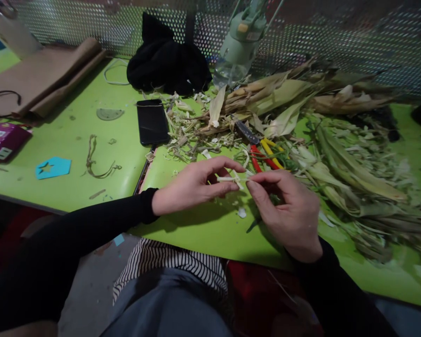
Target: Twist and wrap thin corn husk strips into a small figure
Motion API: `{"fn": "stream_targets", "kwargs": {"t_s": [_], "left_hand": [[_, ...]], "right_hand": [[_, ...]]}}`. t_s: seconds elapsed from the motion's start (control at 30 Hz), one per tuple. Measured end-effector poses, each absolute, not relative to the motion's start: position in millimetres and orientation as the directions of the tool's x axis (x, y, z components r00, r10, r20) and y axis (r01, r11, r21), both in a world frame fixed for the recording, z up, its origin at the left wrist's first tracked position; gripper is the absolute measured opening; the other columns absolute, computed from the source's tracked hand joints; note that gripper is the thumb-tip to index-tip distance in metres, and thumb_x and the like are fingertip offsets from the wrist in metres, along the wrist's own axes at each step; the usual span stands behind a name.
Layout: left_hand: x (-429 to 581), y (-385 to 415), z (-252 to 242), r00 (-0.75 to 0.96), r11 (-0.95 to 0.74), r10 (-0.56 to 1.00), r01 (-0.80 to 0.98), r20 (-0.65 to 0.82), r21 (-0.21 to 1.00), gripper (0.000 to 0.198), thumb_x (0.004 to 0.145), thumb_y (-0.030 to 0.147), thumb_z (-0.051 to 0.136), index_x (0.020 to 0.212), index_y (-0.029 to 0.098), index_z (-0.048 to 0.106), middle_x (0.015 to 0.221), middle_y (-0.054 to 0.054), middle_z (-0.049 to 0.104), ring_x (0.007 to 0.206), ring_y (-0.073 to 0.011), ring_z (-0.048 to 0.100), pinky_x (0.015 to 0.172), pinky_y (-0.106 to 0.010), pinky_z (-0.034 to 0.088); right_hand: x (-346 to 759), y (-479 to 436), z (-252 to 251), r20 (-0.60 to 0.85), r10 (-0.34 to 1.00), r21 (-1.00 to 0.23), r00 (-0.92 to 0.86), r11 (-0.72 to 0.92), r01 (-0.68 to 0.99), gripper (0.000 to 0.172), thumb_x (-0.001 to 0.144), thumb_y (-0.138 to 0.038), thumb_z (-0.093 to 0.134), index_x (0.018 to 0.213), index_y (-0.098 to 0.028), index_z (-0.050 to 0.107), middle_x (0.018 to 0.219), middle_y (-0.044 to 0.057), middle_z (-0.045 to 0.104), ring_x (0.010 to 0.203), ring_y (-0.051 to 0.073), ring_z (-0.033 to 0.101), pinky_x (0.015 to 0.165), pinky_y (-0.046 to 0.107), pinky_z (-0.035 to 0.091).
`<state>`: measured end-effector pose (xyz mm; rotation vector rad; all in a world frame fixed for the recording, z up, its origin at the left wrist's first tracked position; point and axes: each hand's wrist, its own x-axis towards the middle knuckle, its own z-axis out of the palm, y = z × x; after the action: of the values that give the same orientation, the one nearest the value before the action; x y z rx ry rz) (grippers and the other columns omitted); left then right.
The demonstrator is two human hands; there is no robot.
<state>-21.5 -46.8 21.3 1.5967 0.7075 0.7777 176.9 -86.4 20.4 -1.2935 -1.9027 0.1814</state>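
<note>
Above the front edge of the green table, my left hand (200,183) holds a small pale husk piece (230,179) between thumb and fingers. My right hand (289,208) pinches the right end of the same piece, thumb against forefinger. The two hands are close together, fingertips nearly meeting. Just beyond them lie pliers (260,150) with red and yellow handles, amid husk scraps (185,126). Large dried corn husks (266,98) are heaped behind the pliers, and greener husks (358,173) spread to the right.
A black phone (152,122), black cloth (170,65) and green-lidded bottle (236,47) stand or lie further back. To the left are brown paper (45,75), a protractor (110,113), a blue star-cut tag (53,167), twisted cord (94,164) and a purple box (7,142).
</note>
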Motion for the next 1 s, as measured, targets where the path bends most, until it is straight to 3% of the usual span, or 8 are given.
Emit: {"fn": "stream_targets", "kwargs": {"t_s": [0.23, 0.37, 0.43, 0.5, 0.57, 0.67, 0.8, 1.0], "left_hand": [[-21.9, -45.2, 23.0, 0.562, -0.309, 0.797, 0.062, 0.222, 0.949, 0.01, 0.084, 0.019, 0.069, 0.092, 0.013, 0.066, 0.09, -0.002, 0.068, 0.076, -0.0067, 0.058, 0.07, -0.018, 0.047], [-21.4, -44.8, 24.6, 0.604, -0.069, 0.794, -0.036, 0.077, 0.997, 0.02, 0.084, 0.027, 0.07, 0.096, 0.013, 0.061, 0.091, -0.002, 0.066, 0.065, -0.0043, 0.055, 0.057, -0.016, 0.046], [-21.0, -45.0, 24.1, 0.647, 0.057, 0.763, -0.071, 0.002, 0.996, 0.022, 0.087, 0.03, 0.067, 0.099, 0.014, 0.057, 0.087, 0.0, 0.064, 0.058, -0.0034, 0.054, 0.049, -0.015, 0.042], [-20.5, -45.8, 23.0, 0.657, 0.083, 0.754, -0.087, -0.005, 0.993, 0.023, 0.087, 0.031, 0.067, 0.099, 0.015, 0.056, 0.082, 0.001, 0.062, 0.057, -0.0038, 0.055, 0.048, -0.015, 0.042], [-19.9, -47.0, 21.6, 0.631, 0.027, 0.775, -0.074, 0.026, 0.997, 0.026, 0.086, 0.033, 0.069, 0.097, 0.015, 0.055, 0.077, 0.002, 0.06, 0.056, -0.0041, 0.055, 0.051, -0.016, 0.044], [-19.1, -48.4, 19.4, 0.588, -0.111, 0.802, -0.033, 0.109, 0.993, 0.025, 0.085, 0.034, 0.07, 0.093, 0.014, 0.056, 0.071, 0.003, 0.058, 0.057, -0.005, 0.054, 0.055, -0.018, 0.044], [-19.1, -49.5, 17.8, 0.545, -0.252, 0.816, 0.036, 0.192, 0.967, 0.02, 0.088, 0.032, 0.065, 0.093, 0.014, 0.058, 0.069, 0.002, 0.058, 0.06, -0.0068, 0.053, 0.057, -0.019, 0.043], [-19.8, -52.4, 19.3, 0.491, -0.485, 0.802, 0.201, 0.341, 0.851, 0.01, 0.085, 0.024, 0.062, 0.088, 0.014, 0.062, 0.064, 0.004, 0.056, 0.057, -0.0058, 0.048, 0.056, -0.018, 0.039]], "right_hand": [[178.6, -86.9, 23.1, 0.456, 0.851, -0.595, -0.26, 0.508, 0.623, 0.002, 0.093, -0.024, 0.06, 0.091, -0.023, 0.061, 0.076, 0.001, 0.065, 0.06, 0.014, 0.059, 0.051, 0.027, 0.047], [178.8, -87.7, 23.0, 0.454, 0.846, -0.595, -0.28, 0.522, 0.611, 0.007, 0.093, -0.021, 0.058, 0.087, -0.023, 0.06, 0.073, -0.001, 0.062, 0.059, 0.012, 0.057, 0.046, 0.024, 0.041], [178.9, -87.9, 21.5, 0.48, 0.84, -0.595, -0.255, 0.525, 0.609, 0.003, 0.092, -0.02, 0.061, 0.09, -0.023, 0.06, 0.077, -0.001, 0.063, 0.06, 0.012, 0.057, 0.047, 0.024, 0.043], [179.4, -87.6, 19.7, 0.558, 0.795, -0.554, -0.238, 0.571, 0.606, 0.01, 0.088, -0.022, 0.067, 0.095, -0.023, 0.061, 0.085, 0.0, 0.064, 0.062, 0.011, 0.057, 0.052, 0.025, 0.047], [180.0, -87.1, 18.7, 0.644, 0.714, -0.447, -0.274, 0.642, 0.623, 0.019, 0.083, -0.025, 0.075, 0.097, -0.024, 0.062, 0.09, 0.002, 0.066, 0.065, 0.013, 0.059, 0.056, 0.027, 0.05], [179.5, -87.5, 18.6, 0.69, 0.635, -0.286, -0.348, 0.68, 0.675, 0.016, 0.084, -0.024, 0.075, 0.096, -0.026, 0.064, 0.088, 0.002, 0.07, 0.076, 0.017, 0.066, 0.066, 0.031, 0.054], [176.4, -91.1, 18.9, 0.663, 0.681, -0.283, -0.312, 0.614, 0.737, 0.012, 0.088, -0.019, 0.069, 0.096, -0.028, 0.066, 0.089, 0.003, 0.072, 0.084, 0.021, 0.069, 0.073, 0.036, 0.056], [174.4, -95.4, 18.5, 0.601, 0.711, -0.263, -0.365, 0.607, 0.749, 0.015, 0.091, -0.015, 0.062, 0.099, -0.028, 0.064, 0.088, 0.005, 0.073, 0.082, 0.024, 0.069, 0.069, 0.039, 0.056]]}}
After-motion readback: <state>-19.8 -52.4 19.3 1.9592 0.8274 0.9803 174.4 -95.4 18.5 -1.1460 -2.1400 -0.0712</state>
